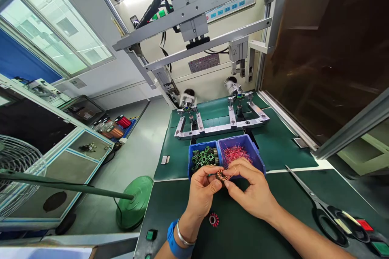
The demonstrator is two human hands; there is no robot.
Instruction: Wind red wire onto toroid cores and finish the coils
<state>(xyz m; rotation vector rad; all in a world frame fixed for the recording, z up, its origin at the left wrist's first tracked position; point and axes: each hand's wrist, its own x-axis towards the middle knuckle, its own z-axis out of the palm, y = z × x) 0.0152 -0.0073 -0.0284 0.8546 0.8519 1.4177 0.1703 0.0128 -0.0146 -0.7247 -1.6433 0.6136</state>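
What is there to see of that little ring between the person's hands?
The little ring faces the camera: round, with copper-coloured windings, apparently metal wire, around a dark centre. It is held above the green table: the left hand grips one side, while the right hand is at the other, though whether it grips the ring is unclear. A thin, loose wire curves beside it. Finer detail is too small.

Wound ring [221, 175] between the fingers [214, 186]: copper-orange windings, dark core. Loose ring [216, 220] below fingers: red radial spokes. Just beyond fingers: blue bin [189, 161], green-and-black cores [206, 156]; violet-blue bin [257, 153], reddish-pink wire [235, 153]. Mat [176, 206] beneath: dark green.
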